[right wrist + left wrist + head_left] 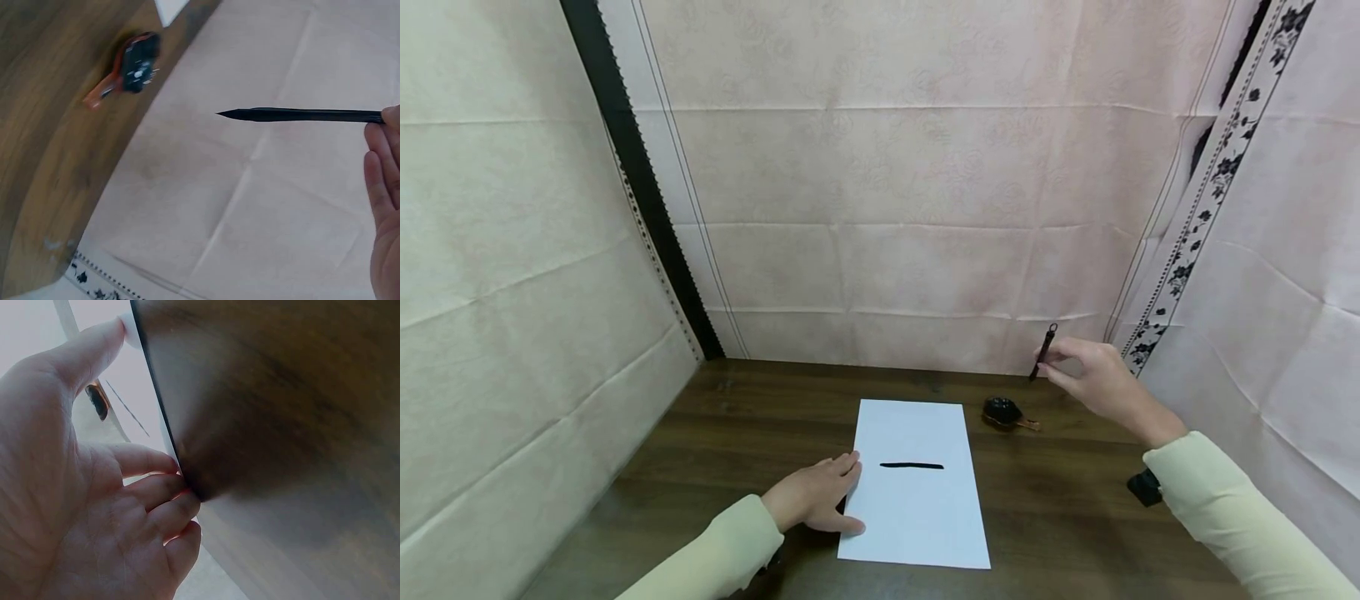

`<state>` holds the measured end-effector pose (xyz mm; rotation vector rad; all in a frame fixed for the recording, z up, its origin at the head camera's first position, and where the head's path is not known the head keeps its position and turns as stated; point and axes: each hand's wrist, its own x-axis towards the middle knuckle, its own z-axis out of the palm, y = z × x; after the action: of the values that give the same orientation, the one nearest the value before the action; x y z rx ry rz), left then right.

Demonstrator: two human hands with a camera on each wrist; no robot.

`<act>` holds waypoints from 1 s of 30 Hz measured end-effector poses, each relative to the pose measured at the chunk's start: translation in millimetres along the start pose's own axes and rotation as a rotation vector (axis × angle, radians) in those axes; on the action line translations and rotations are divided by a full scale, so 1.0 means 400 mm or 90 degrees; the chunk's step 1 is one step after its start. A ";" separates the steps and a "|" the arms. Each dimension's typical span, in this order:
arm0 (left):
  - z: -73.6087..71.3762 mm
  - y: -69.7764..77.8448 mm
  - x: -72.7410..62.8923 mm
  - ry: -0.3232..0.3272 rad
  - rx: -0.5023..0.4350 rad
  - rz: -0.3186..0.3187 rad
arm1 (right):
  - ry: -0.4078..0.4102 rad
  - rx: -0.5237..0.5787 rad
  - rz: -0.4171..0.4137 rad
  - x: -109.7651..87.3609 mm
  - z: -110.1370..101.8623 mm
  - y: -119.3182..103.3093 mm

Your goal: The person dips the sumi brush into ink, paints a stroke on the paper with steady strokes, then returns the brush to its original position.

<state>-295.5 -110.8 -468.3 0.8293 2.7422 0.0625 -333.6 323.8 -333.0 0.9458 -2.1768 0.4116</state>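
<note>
A white sheet of paper (917, 525) lies on the dark wooden table with one black horizontal stroke (912, 466) across its middle. My left hand (817, 497) rests at the sheet's left edge, thumb and fingers spread along it. To the right, above the table's far side, my right hand (1097, 379) pinches a black writing brush (1043, 352) between thumb and fingers. In the right wrist view the brush (294, 115) has a pointed dark tip, apart from the table. A small brown dish of black ink (1002, 410) stands between the paper and my right hand.
Pale cloth (925, 250) hangs behind the table, with more cloth at the left (512, 292) and right (1285, 333). A dark wooden tabletop (737, 433) lies around the paper. The ink dish has a short handle pointing right.
</note>
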 end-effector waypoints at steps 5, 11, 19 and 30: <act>0.001 -0.001 0.001 -0.003 0.003 -0.005 | -0.002 0.012 -0.091 -0.029 0.025 0.020; 0.000 0.000 0.000 -0.006 0.007 -0.004 | -0.044 -0.015 -0.181 -0.069 0.060 0.023; 0.001 0.001 -0.003 0.003 0.003 0.005 | -0.016 -0.118 -0.380 -0.108 0.123 0.042; 0.001 0.001 -0.003 0.004 0.009 0.005 | -0.050 -0.227 -0.480 -0.176 0.181 0.064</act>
<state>-294.3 -111.2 -468.3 0.8443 2.7487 0.0463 -354.2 338.1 -434.1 1.4757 -1.7013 -0.3664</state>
